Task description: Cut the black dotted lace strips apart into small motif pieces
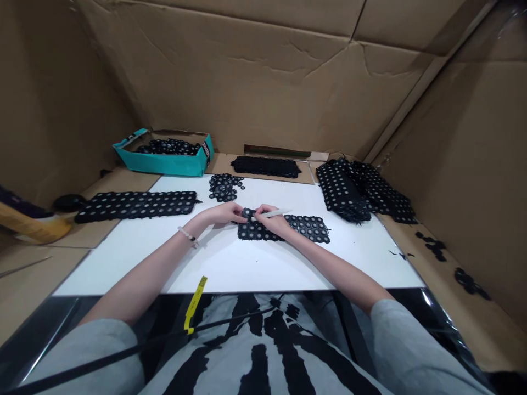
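Note:
In the head view, a black sheet with rows of pale round discs (310, 227) lies flat on the white board (230, 263). My left hand (228, 213) is closed at its far left corner, thumb and fingers pinching the edge. Over the same sheet, my right hand (272, 220) grips a white pen-like tool (280, 212), its back end pointing right. The tool's tip sits close to the left fingertips; whether it touches a disc is too small to tell. My right hand and forearm hide the middle of the sheet.
Loose black discs (224, 186) lie behind my left hand, and a teal box (164, 163) holds more. Similar sheets lie at left (138, 205), stacked at back (267, 166) and piled at right (343, 189). Cardboard walls (247, 71) enclose the table. A yellow tag (195, 302) hangs in front.

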`<act>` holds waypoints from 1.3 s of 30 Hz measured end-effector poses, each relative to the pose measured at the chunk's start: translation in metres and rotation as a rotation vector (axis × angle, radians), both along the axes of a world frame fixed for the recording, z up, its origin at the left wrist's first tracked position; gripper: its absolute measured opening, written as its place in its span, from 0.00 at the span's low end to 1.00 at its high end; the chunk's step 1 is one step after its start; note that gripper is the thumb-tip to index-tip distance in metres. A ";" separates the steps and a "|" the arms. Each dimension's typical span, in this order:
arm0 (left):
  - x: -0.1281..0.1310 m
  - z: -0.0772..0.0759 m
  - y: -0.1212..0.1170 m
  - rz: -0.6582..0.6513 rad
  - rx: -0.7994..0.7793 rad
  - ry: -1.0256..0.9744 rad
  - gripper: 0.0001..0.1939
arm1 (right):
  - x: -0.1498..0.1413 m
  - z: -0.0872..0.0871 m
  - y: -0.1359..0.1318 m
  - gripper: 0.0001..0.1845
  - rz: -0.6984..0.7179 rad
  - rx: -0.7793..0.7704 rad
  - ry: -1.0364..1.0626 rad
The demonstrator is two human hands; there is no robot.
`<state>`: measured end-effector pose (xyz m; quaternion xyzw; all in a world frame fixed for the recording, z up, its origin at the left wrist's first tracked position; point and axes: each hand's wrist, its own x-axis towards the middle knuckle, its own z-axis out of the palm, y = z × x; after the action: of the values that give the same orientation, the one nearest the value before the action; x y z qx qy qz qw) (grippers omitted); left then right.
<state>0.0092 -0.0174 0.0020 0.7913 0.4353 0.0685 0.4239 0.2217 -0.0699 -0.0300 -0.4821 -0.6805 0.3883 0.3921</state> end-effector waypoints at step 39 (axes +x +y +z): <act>0.002 0.004 -0.008 0.029 0.063 0.122 0.20 | 0.018 0.016 -0.007 0.11 -0.131 0.018 0.216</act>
<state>0.0117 -0.0253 0.0058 0.8005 0.4693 0.0399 0.3706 0.2400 -0.0768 -0.0139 -0.4776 -0.6047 0.4053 0.4918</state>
